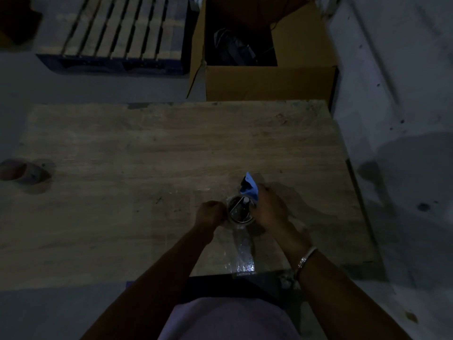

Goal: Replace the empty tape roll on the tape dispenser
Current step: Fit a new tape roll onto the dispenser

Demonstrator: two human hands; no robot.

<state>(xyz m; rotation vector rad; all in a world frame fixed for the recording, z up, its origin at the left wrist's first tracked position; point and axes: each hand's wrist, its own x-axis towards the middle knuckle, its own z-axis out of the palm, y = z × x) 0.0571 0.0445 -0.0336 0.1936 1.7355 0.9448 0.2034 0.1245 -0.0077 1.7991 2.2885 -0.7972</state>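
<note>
Wooden table (pixel 122 148); both hands on tape dispenser (pixel 246 195)

No readable text, labels, brand names, numbers or signs appear anywhere. The scene is dim, and the cardboard box (pixel 269 82) beyond the wooden table (pixel 122 155) shows plain brown sides. The blue tape dispenser (pixel 250 187) on the table carries no lettering that can be made out.

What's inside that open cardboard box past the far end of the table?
Inside the cardboard box lies a dark bundled object, perhaps with thin cables. It is too dim to identify, and the near wall hides the box floor beneath it.
</note>
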